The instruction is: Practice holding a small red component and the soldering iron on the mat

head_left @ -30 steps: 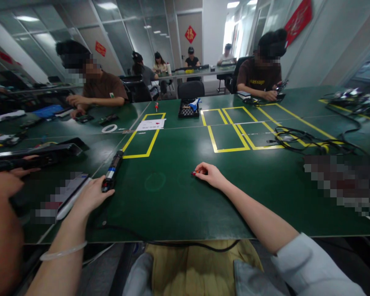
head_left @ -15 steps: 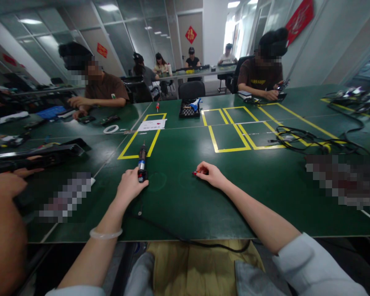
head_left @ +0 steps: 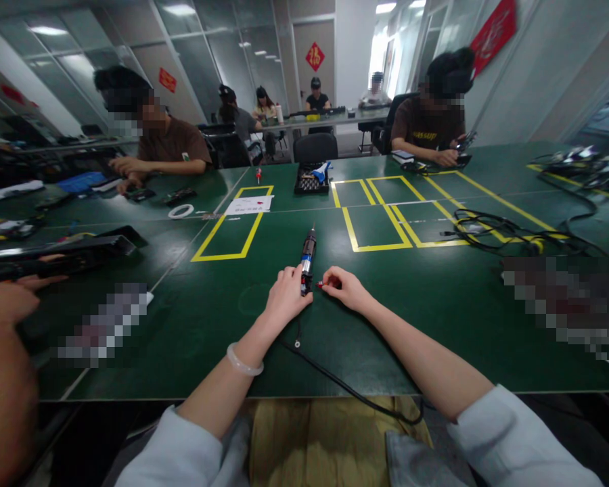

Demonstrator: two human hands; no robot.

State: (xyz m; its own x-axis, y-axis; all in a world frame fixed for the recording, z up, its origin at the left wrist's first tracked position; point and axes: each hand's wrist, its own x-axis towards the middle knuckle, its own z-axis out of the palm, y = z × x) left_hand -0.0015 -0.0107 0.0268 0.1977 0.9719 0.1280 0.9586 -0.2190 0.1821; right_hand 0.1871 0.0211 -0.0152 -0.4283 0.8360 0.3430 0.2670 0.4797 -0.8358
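An electric screwdriver (head_left: 309,251) with a thin bit points away from me over the green table; a blue-and-silver band circles its body. Its rear end is opened up, with red and dark inner parts showing. My left hand (head_left: 288,294) is closed around that rear end. Below it hangs a thin wire with a ring terminal (head_left: 297,343), and a black cord (head_left: 345,387) runs down to the table's front edge. Just to the right, my right hand (head_left: 346,287) pinches a small red piece (head_left: 320,285) close to the screwdriver's open end. The piece is too small to identify.
Yellow tape frames (head_left: 378,248) mark the table. A paper sheet (head_left: 248,205), a white ring (head_left: 181,212), a small red-handled tool (head_left: 258,176) and a black tray (head_left: 304,179) lie farther back. Black cables (head_left: 492,226) lie at right. Co-workers sit around; one's hand (head_left: 10,294) is at left.
My left hand has carried the screwdriver to the right, up beside my right hand; its cord and ring-terminal wire moved along. My right hand stays nearly in place with the red piece.
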